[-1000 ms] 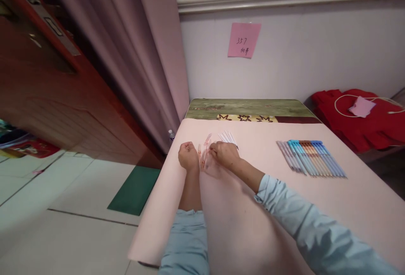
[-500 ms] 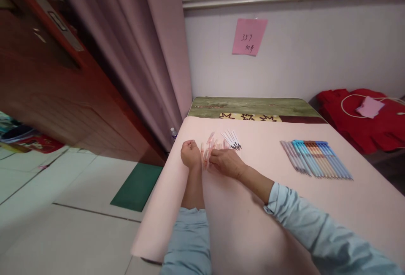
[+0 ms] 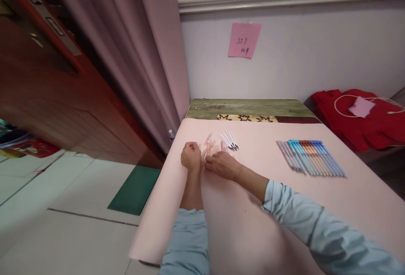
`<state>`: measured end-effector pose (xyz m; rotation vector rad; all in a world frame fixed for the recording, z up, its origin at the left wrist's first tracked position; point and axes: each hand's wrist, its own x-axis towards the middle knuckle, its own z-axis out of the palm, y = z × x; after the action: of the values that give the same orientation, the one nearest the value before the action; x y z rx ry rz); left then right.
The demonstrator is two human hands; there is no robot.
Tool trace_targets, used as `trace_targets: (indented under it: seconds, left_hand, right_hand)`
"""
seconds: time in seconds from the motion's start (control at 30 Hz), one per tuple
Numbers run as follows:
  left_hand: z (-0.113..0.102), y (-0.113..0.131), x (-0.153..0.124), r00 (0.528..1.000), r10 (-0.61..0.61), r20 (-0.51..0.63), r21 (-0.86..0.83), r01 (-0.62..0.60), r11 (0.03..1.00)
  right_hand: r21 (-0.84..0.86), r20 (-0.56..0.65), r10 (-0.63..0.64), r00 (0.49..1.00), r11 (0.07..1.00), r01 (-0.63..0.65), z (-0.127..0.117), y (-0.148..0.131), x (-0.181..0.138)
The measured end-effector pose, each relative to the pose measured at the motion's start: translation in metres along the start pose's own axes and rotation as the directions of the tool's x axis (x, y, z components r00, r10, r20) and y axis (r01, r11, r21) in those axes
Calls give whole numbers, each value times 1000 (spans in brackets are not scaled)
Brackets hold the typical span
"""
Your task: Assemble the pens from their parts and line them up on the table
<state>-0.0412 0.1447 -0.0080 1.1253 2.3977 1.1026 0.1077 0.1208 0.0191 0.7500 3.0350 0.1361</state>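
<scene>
My left hand (image 3: 191, 155) is held as a fist at the left side of the table; whatever it grips, if anything, is hidden by the curled fingers. Close beside it, my right hand (image 3: 223, 165) has its fingers pinched low at a slim, clear pinkish pen barrel. A loose heap of similar pen barrels (image 3: 209, 144) lies just beyond both hands, partly covered by the right one. Behind the right hand, several white pen refills (image 3: 226, 138) with black ends lie fanned out.
On the right, a row of grey, blue and brown pens (image 3: 311, 159) lies side by side on the pale pink table cover (image 3: 253, 140). A red cloth (image 3: 335, 114) with a white cable is beyond the table's right edge. A small bottle (image 3: 171, 135) stands past the left edge.
My right hand has shifted slightly left and nearer, towards my left hand. The left hand stays a fist. The whole view has swung a little.
</scene>
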Motion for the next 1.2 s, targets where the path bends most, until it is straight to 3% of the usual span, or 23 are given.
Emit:
trace_targets:
  seconds: [0.4, 0.47, 0.53, 0.57, 0.6, 0.67, 0.73, 0.77, 0.8, 0.87, 1.0, 1.13, 1.2]
  left_hand:
    - [-1, 1, 0, 1000, -9, 19, 20, 8, 1000]
    - [0, 1, 0, 1000, -11, 9, 15, 11, 1000]
    - [1, 0, -1, 1000, -15, -2, 12, 15, 1000]
    - [2, 0, -1, 1000, -16, -7, 10, 16, 1000]
    - [2, -1, -1, 1000, -17, -11, 10, 17, 1000]
    - [4, -2, -1, 1000, -17, -16, 10, 17, 1000]
    - [5, -3, 0, 1000, -16, -17, 11, 16, 1000]
    - [5, -4, 0, 1000, -16, -16, 10, 16, 1000]
    - [5, -4, 0, 1000, -18, -18, 4, 18, 1000]
    - [5, -5, 1, 999, -31, -45, -34, 29, 999]
    - [4, 0, 1, 990, -42, -134, -288, 2, 958]
    - [6, 15, -11, 994, 86, -63, -650, -106, 752]
    - [9, 25, -23, 987, 154, 46, -763, -65, 644]
  right_hand:
    - [-24, -35, -37, 999, 999, 36, 4, 4, -4]
    - [10, -123, -44, 991, 999, 45, 8, 5, -9]
    - [114, -327, 41, 944, 994, -4, 11, 5, -18]
    - [207, -455, 141, 879, 977, -50, 14, 5, -23]
    - [333, -565, 286, 774, 937, -103, 16, 5, -29]
    - [634, -636, 622, 457, 759, -151, 22, 7, -42]
    - [878, -467, 873, 141, 476, -42, 30, 12, -52]
    - [940, -339, 940, 43, 336, 62, 33, 15, -56]
    - [962, -213, 977, -14, 213, 170, 36, 19, -60]
    - [938, -32, 999, -24, 38, 343, 39, 27, -64]
    - [869, 128, 988, 86, -154, 471, 38, 36, -65]
    - [818, 201, 956, 212, -283, 501, 37, 34, -60]
    - [804, 192, 938, 288, -319, 503, 36, 33, -58]
